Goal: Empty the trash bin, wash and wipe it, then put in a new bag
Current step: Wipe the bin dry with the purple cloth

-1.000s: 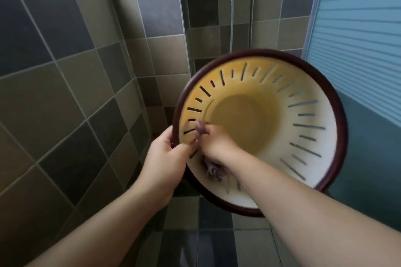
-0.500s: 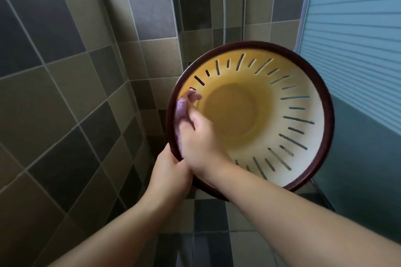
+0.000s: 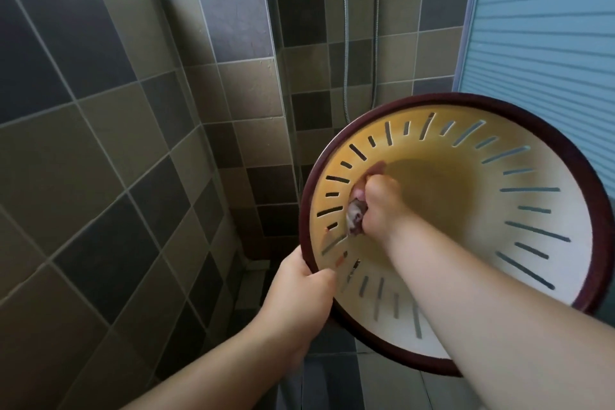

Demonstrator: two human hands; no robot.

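The trash bin [image 3: 549, 210] is a cream, slotted plastic basket with a dark red rim, tipped so its opening faces me. My left hand [image 3: 299, 299] grips the rim at its lower left. My right hand [image 3: 379, 206] reaches deep inside and clutches a small purplish cloth [image 3: 355, 215], pressing it against the bin's left inner wall near the bottom.
A tiled wall of brown and grey squares [image 3: 100, 176] stands close on the left. A shower hose [image 3: 346, 43] hangs down the back wall. A pale blue ribbed sliding door [image 3: 549, 27] is on the right. Dark floor tiles [image 3: 332, 386] lie below the bin.
My right hand with the cloth has gone from the rim area to deeper inside the bin along its left wall. The bin has shifted right and lower in view; my left hand keeps its grip.
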